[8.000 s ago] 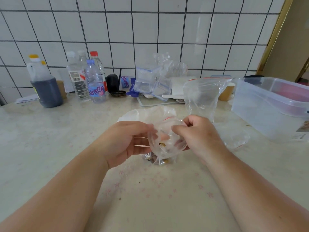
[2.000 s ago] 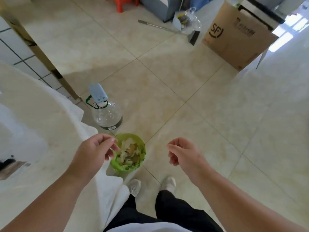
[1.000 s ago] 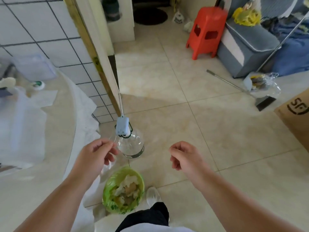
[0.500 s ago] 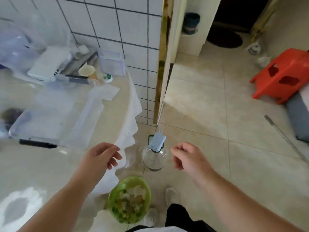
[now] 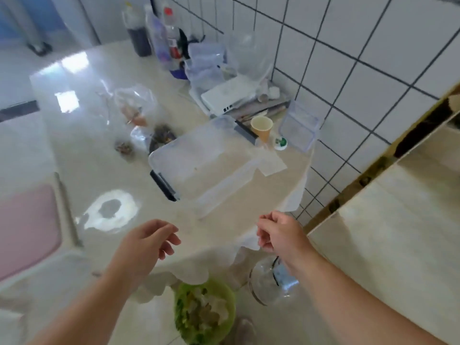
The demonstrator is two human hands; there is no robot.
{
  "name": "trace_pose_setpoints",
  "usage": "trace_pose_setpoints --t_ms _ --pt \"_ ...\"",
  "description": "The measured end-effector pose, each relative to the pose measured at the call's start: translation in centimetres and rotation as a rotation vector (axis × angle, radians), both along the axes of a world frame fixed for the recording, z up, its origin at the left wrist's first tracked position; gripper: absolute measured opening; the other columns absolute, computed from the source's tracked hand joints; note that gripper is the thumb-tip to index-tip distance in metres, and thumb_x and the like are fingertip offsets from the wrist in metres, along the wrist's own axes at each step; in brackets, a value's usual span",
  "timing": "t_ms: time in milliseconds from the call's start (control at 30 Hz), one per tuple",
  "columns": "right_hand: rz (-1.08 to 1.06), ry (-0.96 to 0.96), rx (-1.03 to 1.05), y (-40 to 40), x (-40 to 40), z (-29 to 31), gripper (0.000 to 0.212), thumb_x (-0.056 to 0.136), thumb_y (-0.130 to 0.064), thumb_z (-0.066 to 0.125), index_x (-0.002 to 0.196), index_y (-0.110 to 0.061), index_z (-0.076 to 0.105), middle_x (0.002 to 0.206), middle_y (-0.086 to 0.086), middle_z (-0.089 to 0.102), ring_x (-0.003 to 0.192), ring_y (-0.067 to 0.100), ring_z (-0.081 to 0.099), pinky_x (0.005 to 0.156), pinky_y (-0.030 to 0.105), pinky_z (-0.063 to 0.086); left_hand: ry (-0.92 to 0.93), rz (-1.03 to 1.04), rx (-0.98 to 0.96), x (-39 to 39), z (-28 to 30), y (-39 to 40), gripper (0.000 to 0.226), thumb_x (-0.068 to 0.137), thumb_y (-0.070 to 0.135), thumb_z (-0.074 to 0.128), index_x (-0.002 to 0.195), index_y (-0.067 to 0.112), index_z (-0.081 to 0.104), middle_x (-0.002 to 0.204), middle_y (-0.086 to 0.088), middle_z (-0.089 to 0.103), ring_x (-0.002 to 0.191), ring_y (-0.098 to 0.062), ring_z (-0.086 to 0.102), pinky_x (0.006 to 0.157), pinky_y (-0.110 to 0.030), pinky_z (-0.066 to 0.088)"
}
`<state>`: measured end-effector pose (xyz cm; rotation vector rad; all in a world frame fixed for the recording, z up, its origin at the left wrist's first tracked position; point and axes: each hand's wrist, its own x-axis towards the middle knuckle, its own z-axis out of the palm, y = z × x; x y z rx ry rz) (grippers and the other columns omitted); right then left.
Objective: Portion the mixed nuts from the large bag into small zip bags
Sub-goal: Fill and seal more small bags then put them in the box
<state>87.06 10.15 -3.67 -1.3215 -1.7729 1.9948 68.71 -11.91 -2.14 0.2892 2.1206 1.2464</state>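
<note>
The view is blurred by head motion. My left hand (image 5: 149,241) and my right hand (image 5: 278,234) hover over the near edge of the marble table (image 5: 82,150), both empty with fingers loosely curled. Far across the table lies the clear large bag (image 5: 135,105) with nuts inside. In front of it sits a small zip bag (image 5: 123,146) with a few nuts and a dark pile of nuts (image 5: 163,138). Neither hand touches any bag.
A clear plastic lid (image 5: 199,158) lies mid-table. A paper cup (image 5: 261,127), small clear box (image 5: 298,129), white tray and bottles (image 5: 159,33) line the tiled wall. On the floor below stand a green bin (image 5: 205,312) and a clear jug (image 5: 270,282).
The view has swung from the floor and bin back up to the table. Both hands stay empty in front of me; the bags have come back into sight.
</note>
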Motion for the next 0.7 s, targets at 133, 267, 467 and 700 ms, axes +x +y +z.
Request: trace_pose_setpoints --t_ms 133,267,467,700 --pt "0.075 0.018 -0.051 3.0 -5.2 -0.3 0.020 0.094 -0.027 0.063 0.092 -0.007 0.065 0.075 0.007 0.064 0.059 0.016 0.064 0.054 0.027 0.053 0.009 0.198 0.030 0.6 0.2 -0.8 0.020 0.099 0.013 0.061 0.088 0.013 0.077 0.080 -0.010 0.078 0.067 -0.026 0.065 0.066 -0.040 0.052" --pt "0.016 0.040 -0.130 4.7 -10.0 -0.1 0.042 0.092 -0.046 0.065 0.098 -0.004 0.063 0.083 0.011 0.065 0.068 0.024 0.070 0.059 0.030 0.057 -0.015 0.287 0.036 1.4 0.4 -2.0 0.018 0.099 0.012 0.061 0.090 0.008 0.076 0.080 -0.013 0.077 0.068 -0.027 0.063 0.065 -0.038 0.049" --pt "-0.058 -0.036 -0.179 4.8 -13.1 -0.5 0.041 0.089 -0.049 0.068 0.091 -0.008 0.060 0.082 0.014 0.064 0.062 0.025 0.069 0.058 0.030 0.059 0.043 0.369 0.049 2.2 0.7 -4.6 0.021 0.100 0.015 0.061 0.087 0.016 0.078 0.078 -0.009 0.077 0.065 -0.023 0.064 0.064 -0.037 0.049" --pt "-0.108 -0.041 -0.173 3.9 -14.1 -0.3 0.019 0.092 -0.018 0.057 0.090 0.001 0.060 0.069 0.018 0.067 0.048 0.021 0.068 0.049 0.026 0.055 0.082 0.461 0.090 2.6 0.6 -7.9 0.028 0.100 0.014 0.061 0.084 0.028 0.079 0.079 -0.010 0.077 0.061 -0.019 0.064 0.059 -0.034 0.048"
